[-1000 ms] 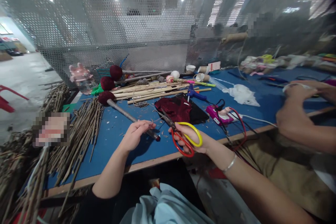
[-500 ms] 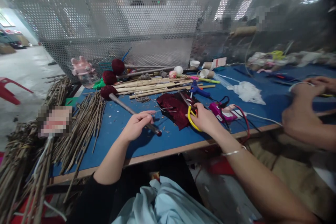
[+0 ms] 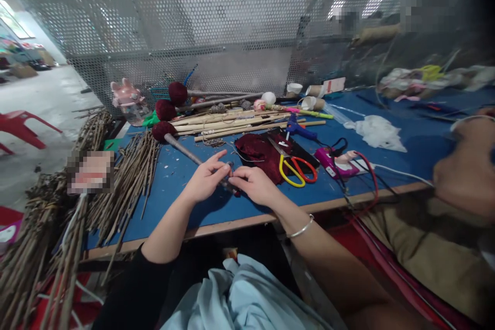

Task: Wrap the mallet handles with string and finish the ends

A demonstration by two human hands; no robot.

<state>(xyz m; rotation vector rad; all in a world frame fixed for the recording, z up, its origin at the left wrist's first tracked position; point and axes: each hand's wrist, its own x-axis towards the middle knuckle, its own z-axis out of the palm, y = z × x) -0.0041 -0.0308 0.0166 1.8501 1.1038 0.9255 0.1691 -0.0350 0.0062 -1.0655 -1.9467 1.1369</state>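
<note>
A grey stick [image 3: 181, 149] with a dark red velvet ball [image 3: 162, 130] on its far end lies on the blue table [image 3: 170, 201]. My left hand [image 3: 204, 181] pinches the near end of this stick. My right hand [image 3: 255, 184] meets it there, fingers closed on the same end beside the left fingertips. The red and yellow scissors [image 3: 296, 168] lie on the table to the right of my right hand, partly on a piece of dark red velvet cloth [image 3: 258, 151].
Bundles of thin twigs [image 3: 127, 180] cover the table's left side and hang over the edge. Bamboo sticks [image 3: 232, 126], two more velvet-headed sticks [image 3: 172, 100], a blue glue gun [image 3: 296, 130] and a pink device with cables [image 3: 338, 162] lie behind. Another person's hand [image 3: 469, 167] is at the right.
My right hand set the scissors down on the table by the velvet cloth and came left to the stick's near end. My left hand stayed on the stick.
</note>
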